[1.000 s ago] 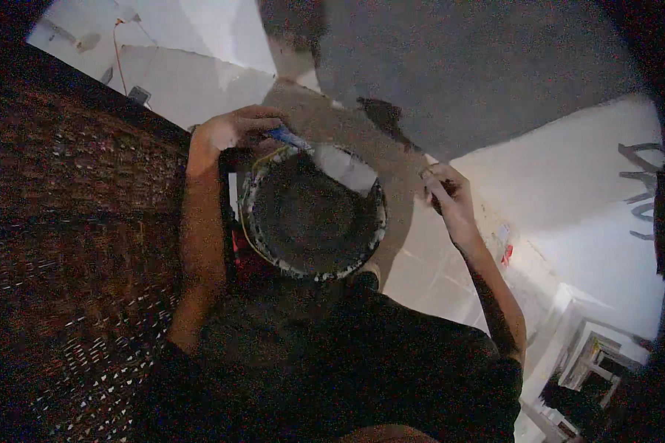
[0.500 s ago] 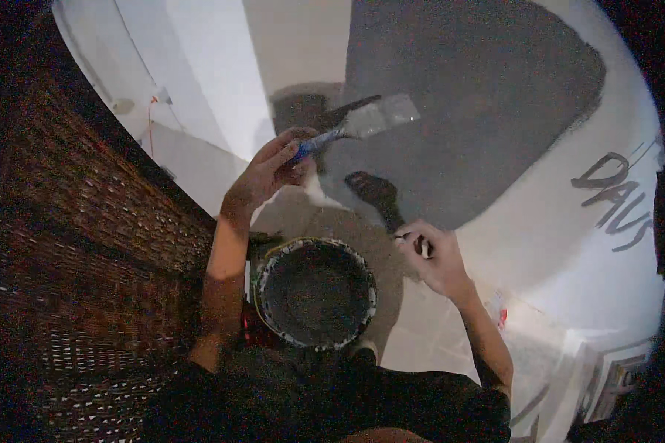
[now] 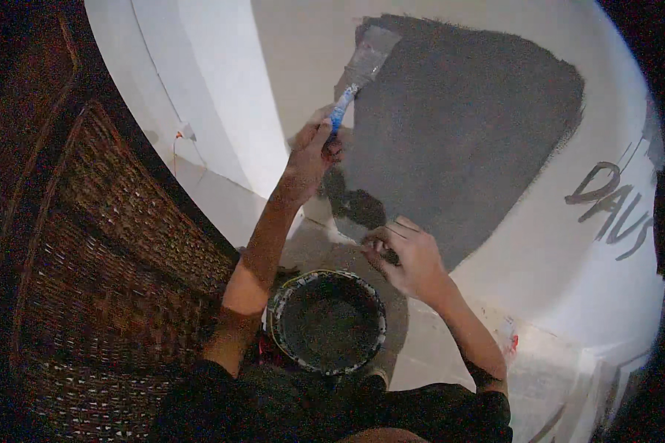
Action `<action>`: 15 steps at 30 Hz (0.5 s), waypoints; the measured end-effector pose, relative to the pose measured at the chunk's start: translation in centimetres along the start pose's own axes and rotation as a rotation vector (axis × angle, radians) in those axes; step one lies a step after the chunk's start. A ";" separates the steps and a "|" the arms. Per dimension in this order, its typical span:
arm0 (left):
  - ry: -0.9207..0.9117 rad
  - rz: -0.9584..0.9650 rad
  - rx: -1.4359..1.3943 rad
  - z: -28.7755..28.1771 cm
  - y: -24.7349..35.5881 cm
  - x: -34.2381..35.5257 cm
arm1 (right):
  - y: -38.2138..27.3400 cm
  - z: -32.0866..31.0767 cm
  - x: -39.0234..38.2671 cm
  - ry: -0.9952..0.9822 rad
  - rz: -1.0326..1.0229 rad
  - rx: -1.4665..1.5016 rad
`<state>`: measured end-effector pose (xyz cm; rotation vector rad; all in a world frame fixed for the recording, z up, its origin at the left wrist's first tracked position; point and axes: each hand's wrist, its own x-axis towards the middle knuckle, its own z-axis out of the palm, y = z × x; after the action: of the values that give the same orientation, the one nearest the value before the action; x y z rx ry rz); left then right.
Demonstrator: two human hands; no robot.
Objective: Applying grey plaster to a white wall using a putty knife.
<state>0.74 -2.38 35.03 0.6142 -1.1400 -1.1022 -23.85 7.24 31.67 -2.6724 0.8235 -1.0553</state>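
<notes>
- Our left hand (image 3: pixel 312 156) has its fingers wrapped around the blue-handled paintbrush (image 3: pixel 362 70), bristles at one o'clock on the grey wall patch (image 3: pixel 465 133).
- Our right hand (image 3: pixel 406 255), fingers curled, hovers above the paint bucket (image 3: pixel 326 321).

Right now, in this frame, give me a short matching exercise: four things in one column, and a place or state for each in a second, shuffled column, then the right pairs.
Things
1. paintbrush
2. paint bucket
3. left hand
4. right hand

Places or states
A. low in the picture, between the two forearms, dark paint inside
B. bristles laid at the upper left edge of the grey patch on the wall
C. gripping a blue handle
D. loosely curled just below the grey patch, above the bucket

Pairs: 1-B, 2-A, 3-C, 4-D
</notes>
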 end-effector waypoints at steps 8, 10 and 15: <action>-0.104 0.085 0.025 1.5 -0.9 1.6 | 0.0 -0.5 -0.9 0.025 0.024 -0.006; -0.100 0.094 0.042 1.7 -1.4 1.7 | 0.3 0.0 -1.3 0.026 0.041 -0.008; -0.013 0.079 0.052 1.7 -1.8 2.0 | 3.1 3.1 -2.9 -0.011 0.112 0.020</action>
<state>-1.46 -4.63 34.92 0.5977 -1.1980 -1.0128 -24.87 6.08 26.66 -2.5800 0.9434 -1.0168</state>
